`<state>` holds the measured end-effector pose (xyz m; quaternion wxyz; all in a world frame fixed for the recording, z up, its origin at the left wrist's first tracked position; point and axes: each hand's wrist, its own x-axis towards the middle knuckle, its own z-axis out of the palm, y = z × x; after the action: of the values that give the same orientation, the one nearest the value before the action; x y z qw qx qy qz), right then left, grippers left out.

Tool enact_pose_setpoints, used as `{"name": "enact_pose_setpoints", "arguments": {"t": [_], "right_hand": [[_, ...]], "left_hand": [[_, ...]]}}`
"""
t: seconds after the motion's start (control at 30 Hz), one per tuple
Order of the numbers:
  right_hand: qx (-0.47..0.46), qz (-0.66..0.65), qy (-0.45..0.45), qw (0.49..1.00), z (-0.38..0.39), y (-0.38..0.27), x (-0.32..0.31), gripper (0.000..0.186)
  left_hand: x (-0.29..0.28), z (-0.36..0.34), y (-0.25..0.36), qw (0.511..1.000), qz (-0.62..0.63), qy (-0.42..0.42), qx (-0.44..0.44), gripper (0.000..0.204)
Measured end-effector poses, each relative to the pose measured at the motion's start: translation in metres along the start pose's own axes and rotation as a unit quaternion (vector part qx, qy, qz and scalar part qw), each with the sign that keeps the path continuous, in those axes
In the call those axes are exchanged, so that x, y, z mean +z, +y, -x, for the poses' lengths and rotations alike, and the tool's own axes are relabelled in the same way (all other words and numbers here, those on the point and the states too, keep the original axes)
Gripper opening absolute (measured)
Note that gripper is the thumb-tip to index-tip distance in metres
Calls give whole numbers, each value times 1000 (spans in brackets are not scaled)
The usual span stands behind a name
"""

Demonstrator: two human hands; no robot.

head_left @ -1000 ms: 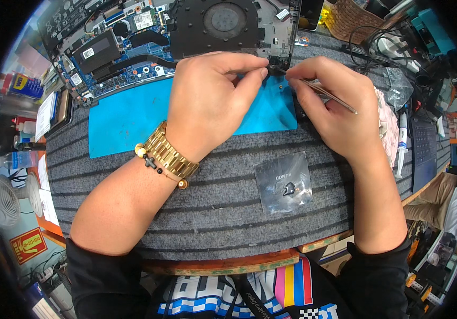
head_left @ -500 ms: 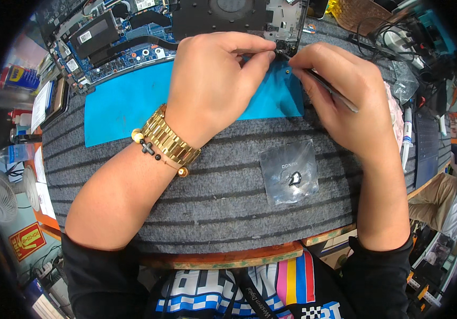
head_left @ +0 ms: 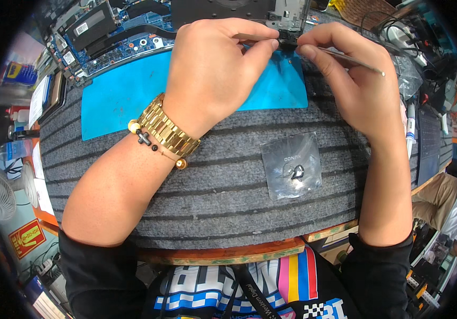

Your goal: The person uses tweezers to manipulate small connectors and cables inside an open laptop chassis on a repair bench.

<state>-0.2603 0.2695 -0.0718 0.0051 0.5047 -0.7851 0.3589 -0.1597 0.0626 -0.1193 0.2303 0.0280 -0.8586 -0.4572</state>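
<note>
My left hand (head_left: 218,72), with a gold watch on its wrist, reaches over the blue mat (head_left: 125,98) to the laptop's near right corner. Its thumb and forefinger are pinched at the edge of a small black part (head_left: 288,36); how firmly they hold it is unclear. Just to the right, my right hand (head_left: 358,80) grips a slim metal tool (head_left: 364,64) between thumb and forefinger. The tool's working tip is hidden by the fingers, near the black part. Beyond both hands lies the opened laptop (head_left: 149,40), its blue circuit board and battery-like black block exposed.
A clear plastic packet (head_left: 292,165) with a dark piece on it lies on the grey striped table cover (head_left: 212,196). Black cables (head_left: 388,26) and clear plastic (head_left: 410,80) sit at the far right. A dark keyboard (head_left: 429,141) stands along the right edge.
The metal tool's rear end has swung outward to the right and up. Both hands sit slightly higher in view, with the laptop and mat shifted up too.
</note>
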Motion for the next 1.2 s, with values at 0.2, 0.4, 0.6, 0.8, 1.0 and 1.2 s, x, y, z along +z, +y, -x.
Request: {"name": "enact_pose_setpoints", "arguments": {"t": [0.2,0.4,0.6,0.8,1.0,1.2], "right_hand": [[26,-55,13,998,2,8,3,11],[14,-74,15,997,3,13,3,11],[40,-111,26,993,6,18,4,13],[32,-119,29,992,6,21,5,14],[25,-106,26,994,6,18,3,14],[33,-123,32,991,5,20,6,14]], "left_hand": [[2,0,-3,1000,2,11,5,20],[2,0,-2,1000,10,15,8,19],[2,-1,-3,1000,0,16,26,19],[2,-1,-3,1000,0,16,27,19],[3,0,-3,1000,-4,13,20,19],[2,-1,-2,1000,-12,16,22,18]]}}
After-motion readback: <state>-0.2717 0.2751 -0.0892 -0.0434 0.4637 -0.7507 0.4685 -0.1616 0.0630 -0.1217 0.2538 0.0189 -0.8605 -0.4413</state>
